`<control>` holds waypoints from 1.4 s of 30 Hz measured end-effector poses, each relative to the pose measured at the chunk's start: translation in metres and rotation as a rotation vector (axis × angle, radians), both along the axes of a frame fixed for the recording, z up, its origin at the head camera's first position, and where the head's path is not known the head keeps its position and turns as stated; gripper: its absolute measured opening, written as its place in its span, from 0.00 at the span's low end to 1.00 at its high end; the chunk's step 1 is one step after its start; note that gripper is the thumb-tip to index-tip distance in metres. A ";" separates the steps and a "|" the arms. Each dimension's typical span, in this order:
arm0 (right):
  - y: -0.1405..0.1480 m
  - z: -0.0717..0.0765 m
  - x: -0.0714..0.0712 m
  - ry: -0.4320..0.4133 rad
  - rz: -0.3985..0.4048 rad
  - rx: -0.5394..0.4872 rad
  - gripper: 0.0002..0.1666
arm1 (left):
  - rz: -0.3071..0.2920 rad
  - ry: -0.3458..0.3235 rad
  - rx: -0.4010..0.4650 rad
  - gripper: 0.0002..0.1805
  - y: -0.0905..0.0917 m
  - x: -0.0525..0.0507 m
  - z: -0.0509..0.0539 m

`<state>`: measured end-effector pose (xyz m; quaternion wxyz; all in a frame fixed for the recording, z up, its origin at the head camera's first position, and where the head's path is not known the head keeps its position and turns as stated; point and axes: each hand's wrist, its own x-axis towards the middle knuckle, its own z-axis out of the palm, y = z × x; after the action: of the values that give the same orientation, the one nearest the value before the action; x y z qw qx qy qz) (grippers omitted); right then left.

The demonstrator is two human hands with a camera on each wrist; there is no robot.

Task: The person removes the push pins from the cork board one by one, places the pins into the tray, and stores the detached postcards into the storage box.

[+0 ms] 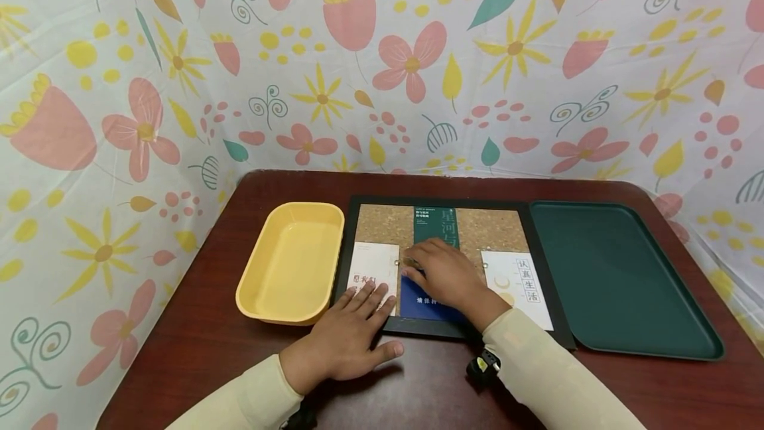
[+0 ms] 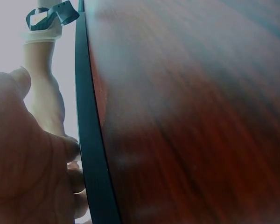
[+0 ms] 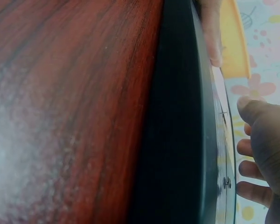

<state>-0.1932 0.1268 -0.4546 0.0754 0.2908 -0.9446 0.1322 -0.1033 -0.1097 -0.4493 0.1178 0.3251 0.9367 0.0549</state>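
Note:
A black-framed cork board [image 1: 382, 221] lies on the table with several cards on it. My left hand [image 1: 349, 334] rests flat, fingers spread over the frame's front-left edge and a white card [image 1: 373, 254] with writing. Above the blue card [image 1: 418, 307] is my right hand [image 1: 444, 271], its fingers loosely bent and thumb apart from the index finger; nothing shows between them, though part of the card is covered. A dark green card [image 1: 436, 217] lies behind that hand. Another white card [image 1: 519, 287] sits at the right, with a small pin [image 1: 485, 265] at its top-left corner.
To the board's left stands a yellow plastic basin [image 1: 289, 214]. A dark green tray [image 1: 627, 271] lies at the right, against the frame. The reddish-brown table [image 1: 430, 377] meets a floral curtain [image 1: 382, 105] at the back and left.

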 end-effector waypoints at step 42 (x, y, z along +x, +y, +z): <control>-0.016 -0.006 -0.008 -0.014 -0.049 0.020 0.15 | 0.009 -0.019 0.008 0.49 0.001 0.000 0.001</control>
<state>-0.2015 0.1111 -0.4610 0.0694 0.2672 -0.9533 0.1230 -0.1030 -0.1092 -0.4479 0.1252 0.3209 0.9367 0.0623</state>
